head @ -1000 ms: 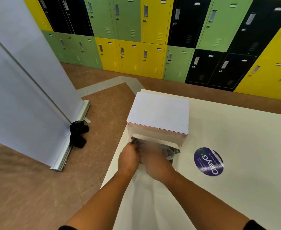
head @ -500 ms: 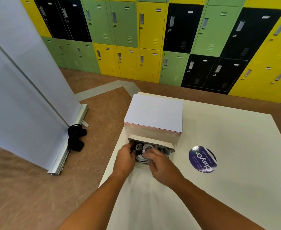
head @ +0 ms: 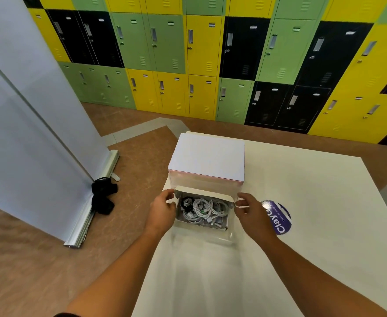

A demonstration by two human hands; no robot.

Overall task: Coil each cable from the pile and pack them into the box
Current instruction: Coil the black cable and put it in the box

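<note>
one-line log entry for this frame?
stage: packing | box: open | cables: coiled inside | left hand: at left wall | right hand: at right wall

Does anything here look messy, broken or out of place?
Nothing on the table stands out. The coiled cables sit inside the open box, none trailing over its walls. The one stray thing is a black bundle on the floor by the banner stand.
</note>
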